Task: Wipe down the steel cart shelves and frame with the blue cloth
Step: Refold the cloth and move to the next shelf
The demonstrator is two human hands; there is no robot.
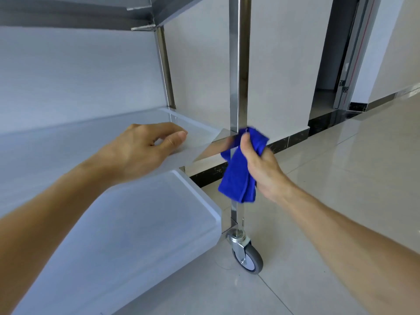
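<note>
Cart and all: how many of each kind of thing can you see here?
Hands: 2, left hand, right hand
Blue cloth: 1
Shelves: 3, top shelf, middle shelf, bottom shelf
Upright posts: 2, near post, far post
Caster wheel: 1
Total: 9

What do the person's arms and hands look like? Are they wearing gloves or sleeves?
No gloves and no sleeves show. Both forearms are bare right to the picture's edge. The left hand and right hand are bare too, with no rings, watch or bracelet in view. The fingers have short, plain nails.
</note>
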